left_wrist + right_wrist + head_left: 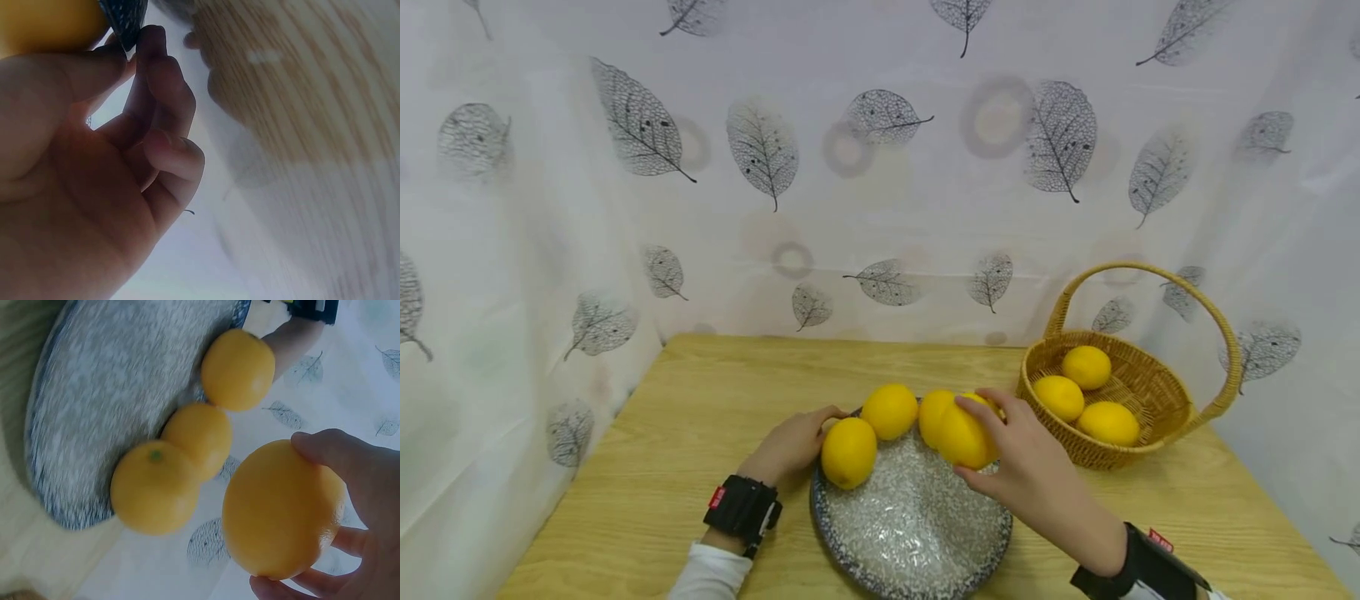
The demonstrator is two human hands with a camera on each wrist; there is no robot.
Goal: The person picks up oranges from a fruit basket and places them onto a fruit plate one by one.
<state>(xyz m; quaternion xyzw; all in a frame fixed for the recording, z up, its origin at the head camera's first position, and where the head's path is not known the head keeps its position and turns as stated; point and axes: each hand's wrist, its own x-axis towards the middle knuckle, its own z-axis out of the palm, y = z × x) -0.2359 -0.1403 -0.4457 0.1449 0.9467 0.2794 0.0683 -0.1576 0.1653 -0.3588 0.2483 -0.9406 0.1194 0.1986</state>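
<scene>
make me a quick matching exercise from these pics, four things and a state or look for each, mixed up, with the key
1. left grip
2. right grip
3. basket
4. plate

A. woven, with an arched handle
B. grasping a yellow fruit
C. grey and speckled
D. pinching the plate

Pairs: 1-D, 2-B, 3-A, 4-C

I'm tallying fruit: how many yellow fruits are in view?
7: three fruits on the plate, three in the basket, one fruit in the right hand. The basket may hide more.
</scene>
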